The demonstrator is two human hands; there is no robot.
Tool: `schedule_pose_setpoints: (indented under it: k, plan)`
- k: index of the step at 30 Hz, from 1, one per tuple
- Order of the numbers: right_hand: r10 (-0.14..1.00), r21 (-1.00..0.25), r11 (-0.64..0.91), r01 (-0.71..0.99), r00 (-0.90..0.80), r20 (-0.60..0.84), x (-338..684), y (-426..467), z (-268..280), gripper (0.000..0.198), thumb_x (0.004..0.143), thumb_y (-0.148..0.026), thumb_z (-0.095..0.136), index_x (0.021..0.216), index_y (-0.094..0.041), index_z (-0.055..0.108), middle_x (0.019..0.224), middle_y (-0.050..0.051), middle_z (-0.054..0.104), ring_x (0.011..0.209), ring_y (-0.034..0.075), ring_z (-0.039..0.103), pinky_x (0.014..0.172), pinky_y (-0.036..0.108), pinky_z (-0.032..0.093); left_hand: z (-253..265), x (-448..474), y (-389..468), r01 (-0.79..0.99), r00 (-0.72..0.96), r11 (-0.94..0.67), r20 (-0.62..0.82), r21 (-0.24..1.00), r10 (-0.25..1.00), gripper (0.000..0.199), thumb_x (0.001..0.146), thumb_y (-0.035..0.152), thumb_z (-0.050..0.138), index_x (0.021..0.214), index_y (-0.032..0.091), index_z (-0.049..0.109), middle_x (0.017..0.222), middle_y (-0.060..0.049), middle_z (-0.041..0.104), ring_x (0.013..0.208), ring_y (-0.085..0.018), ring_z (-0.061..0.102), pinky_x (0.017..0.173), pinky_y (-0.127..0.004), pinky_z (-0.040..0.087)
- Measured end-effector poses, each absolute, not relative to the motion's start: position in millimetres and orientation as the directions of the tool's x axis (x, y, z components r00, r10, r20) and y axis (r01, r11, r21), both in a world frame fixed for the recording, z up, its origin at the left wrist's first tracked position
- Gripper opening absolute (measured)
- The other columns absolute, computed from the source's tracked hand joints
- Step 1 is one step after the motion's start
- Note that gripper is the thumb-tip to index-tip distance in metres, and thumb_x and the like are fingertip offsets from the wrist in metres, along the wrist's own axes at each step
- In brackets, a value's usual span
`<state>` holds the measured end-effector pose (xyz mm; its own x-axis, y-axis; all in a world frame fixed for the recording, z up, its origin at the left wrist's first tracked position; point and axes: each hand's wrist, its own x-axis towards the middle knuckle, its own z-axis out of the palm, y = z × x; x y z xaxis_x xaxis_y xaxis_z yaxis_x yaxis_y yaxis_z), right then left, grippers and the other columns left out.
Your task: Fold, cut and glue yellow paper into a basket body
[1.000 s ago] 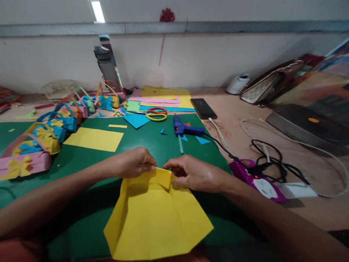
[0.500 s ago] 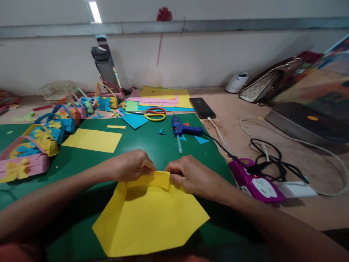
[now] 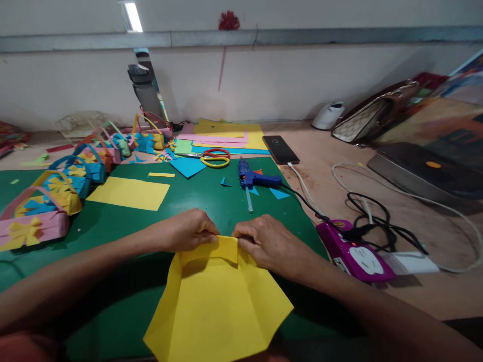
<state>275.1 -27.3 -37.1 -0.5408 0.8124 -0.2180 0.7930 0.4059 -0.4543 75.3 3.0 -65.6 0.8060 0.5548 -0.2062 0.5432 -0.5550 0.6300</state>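
Note:
A creased sheet of yellow paper [image 3: 215,306] spreads toward me at the bottom centre, its far edge folded into a flap. My left hand [image 3: 192,231] is closed on the left end of that far edge, fingertips pinching the fold. At the right end, my right hand [image 3: 260,239] grips the same fold between thumb and fingers. The sides of the sheet bend upward along creases. Beyond my hands lies a blue glue gun [image 3: 251,176] with a clear glue stick in its back. A yellow paper rectangle [image 3: 130,193] rests flat to the left.
Several small paper baskets [image 3: 47,226] with handles line the left side. Scissors [image 3: 215,157] lie by stacked coloured paper [image 3: 226,131] at the back. A phone [image 3: 280,150] charges beside them. On the right are a purple power strip [image 3: 354,254], tangled cables [image 3: 388,221] and a grey case [image 3: 422,168].
The near part of the yellow paper has shifted right and toward me, and its sides bend up more. Both hands keep their pinch on the far fold.

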Motion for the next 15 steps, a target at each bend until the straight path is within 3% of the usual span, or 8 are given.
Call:
schedule_pose_setpoints:
  k: [9,15]
  plan:
    - [0.767,-0.532,0.375,0.759,-0.576,-0.281,276.8,-23.4,-37.5,0.022,0.078,-0.007,0.043,0.072,-0.015,0.064,0.066,0.002,0.063,0.058,0.011,0.050,0.051,0.023,0.023,-71.1,77.4,-1.3,0.514,0.811,-0.585,-0.132,0.627,0.570,0.021,0.080,0.008,0.046,0.073,0.010,0.066,0.061,-0.002,0.062,0.050,-0.008,0.047,0.047,-0.019,0.027]
    - [0.690,-0.574,0.450,0.684,-0.674,-0.264,281.0,-19.6,-34.8,0.026,0.083,-0.009,0.039,0.081,-0.014,0.065,0.069,0.002,0.060,0.061,0.012,0.048,0.055,0.022,0.026,-66.0,79.6,-4.3,0.518,0.806,-0.609,-0.104,0.601,0.583,0.021,0.078,0.005,0.047,0.068,0.011,0.065,0.055,0.000,0.056,0.047,-0.007,0.043,0.046,-0.020,0.023]
